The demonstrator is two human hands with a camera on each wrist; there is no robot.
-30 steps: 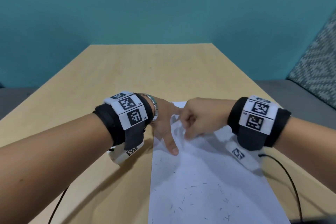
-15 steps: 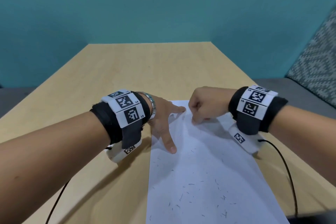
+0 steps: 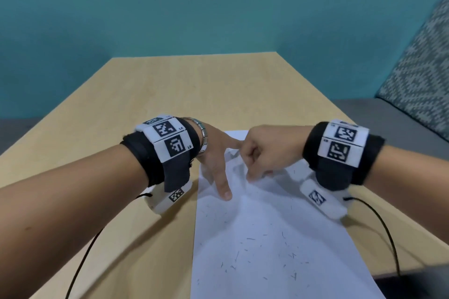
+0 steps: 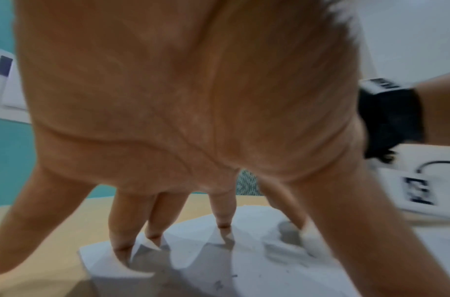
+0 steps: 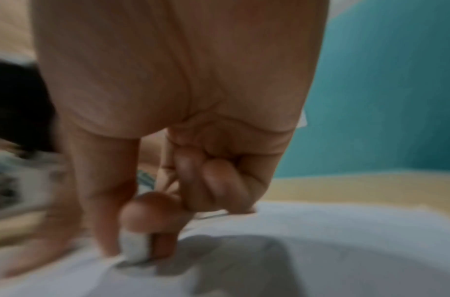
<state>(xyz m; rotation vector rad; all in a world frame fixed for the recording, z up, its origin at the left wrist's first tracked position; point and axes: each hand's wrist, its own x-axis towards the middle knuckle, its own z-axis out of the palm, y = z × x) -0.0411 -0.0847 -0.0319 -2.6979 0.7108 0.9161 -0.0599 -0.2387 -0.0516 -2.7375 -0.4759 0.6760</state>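
Pressing down with straight, spread fingers (image 4: 120, 237), the left hand (image 3: 213, 160) pins the far left corner of a white sheet of paper (image 3: 267, 238) to the table (image 3: 194, 85). Its thumb lies along the sheet's left edge and points back toward the person. Between the fingertips the paper buckles into small raised ridges.

The right hand (image 3: 264, 153) sits just to the right of the left one, its knuckles close against the left forefinger; whether they touch cannot be told. Its thumb and first fingers pinch a small white eraser (image 5: 136, 248), and the other fingers curl into the palm. The eraser's lower end meets the paper under the right hand, in the gap between the left forefinger and thumb. From the head view it is hidden beneath the right fingers, and the right wrist view is blurred.

Short dark flecks (image 3: 247, 250) lie scattered over the sheet on the person's side of both hands. A metal bracelet (image 3: 202, 133) circles the left wrist beside a black band with square markers.
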